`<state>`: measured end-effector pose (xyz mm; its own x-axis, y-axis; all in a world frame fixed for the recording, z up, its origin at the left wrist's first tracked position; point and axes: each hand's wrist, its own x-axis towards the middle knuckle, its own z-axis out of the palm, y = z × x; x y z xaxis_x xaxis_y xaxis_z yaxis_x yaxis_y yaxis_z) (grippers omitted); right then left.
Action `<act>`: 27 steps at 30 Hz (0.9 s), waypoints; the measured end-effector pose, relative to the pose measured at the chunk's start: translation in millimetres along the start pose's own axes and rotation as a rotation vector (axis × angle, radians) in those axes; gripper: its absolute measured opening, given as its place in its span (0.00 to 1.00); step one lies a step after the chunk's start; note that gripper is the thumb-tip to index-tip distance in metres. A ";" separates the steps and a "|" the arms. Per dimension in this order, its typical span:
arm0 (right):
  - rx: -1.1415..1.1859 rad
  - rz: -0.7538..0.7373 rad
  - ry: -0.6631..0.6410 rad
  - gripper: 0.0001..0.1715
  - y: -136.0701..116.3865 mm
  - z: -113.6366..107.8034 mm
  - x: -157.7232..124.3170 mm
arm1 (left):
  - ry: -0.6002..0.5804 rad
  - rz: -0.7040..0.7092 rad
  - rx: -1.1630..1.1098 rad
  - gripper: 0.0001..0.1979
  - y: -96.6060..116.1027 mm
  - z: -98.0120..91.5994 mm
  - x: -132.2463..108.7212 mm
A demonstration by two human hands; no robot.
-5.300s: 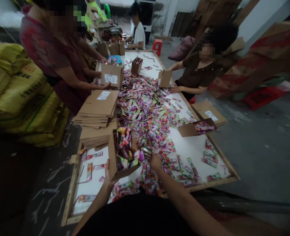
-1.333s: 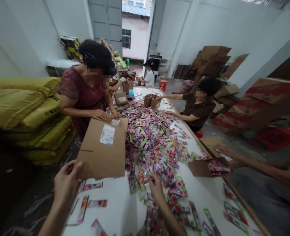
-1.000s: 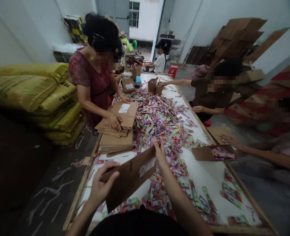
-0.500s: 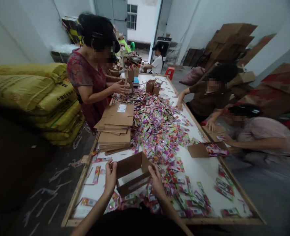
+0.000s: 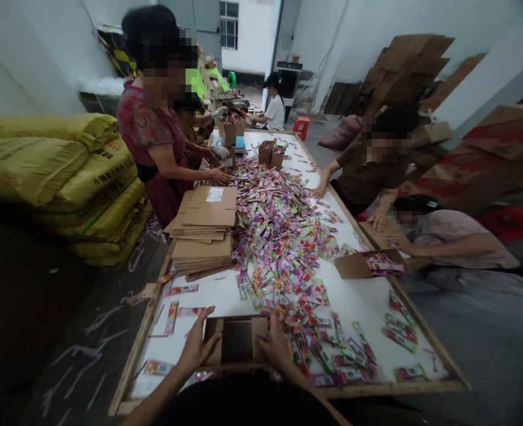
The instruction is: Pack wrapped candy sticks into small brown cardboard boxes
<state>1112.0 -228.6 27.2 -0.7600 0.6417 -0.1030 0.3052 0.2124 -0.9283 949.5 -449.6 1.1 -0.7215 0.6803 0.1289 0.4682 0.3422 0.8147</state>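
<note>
A small brown cardboard box (image 5: 237, 339) stands between my hands near the table's front edge, with its dark inside facing me. My left hand (image 5: 200, 342) grips its left side, fingers on the left flap. On the opposite side, my right hand (image 5: 274, 340) is closed around the right flap and wall. Both end flaps appear folded inward. Just beyond the box and to the right lie small colourful wrapped packets (image 5: 279, 236) in a big heap, several of them loose near my right forearm.
Flat cardboard pieces (image 5: 206, 236) are stacked at the left of the white table (image 5: 359, 307). An open box with packets (image 5: 370, 264) sits at the right edge. Co-workers stand or lean at both sides. Yellow sacks (image 5: 52, 177) are piled on the left floor.
The box has come down and closer to me, its end flaps now turned in under my fingers. The co-worker on the left has lowered their hands to the packet heap.
</note>
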 end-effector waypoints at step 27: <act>0.263 0.232 -0.072 0.37 13.2 -1.4 1.6 | -0.414 -0.437 -0.307 0.29 35.5 -13.3 26.7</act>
<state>1115.7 -223.7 15.4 -0.7290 0.5952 -0.3380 0.3232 -0.1361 -0.9365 940.1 -427.9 41.0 -0.5280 0.7342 -0.4267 -0.0327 0.4845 0.8742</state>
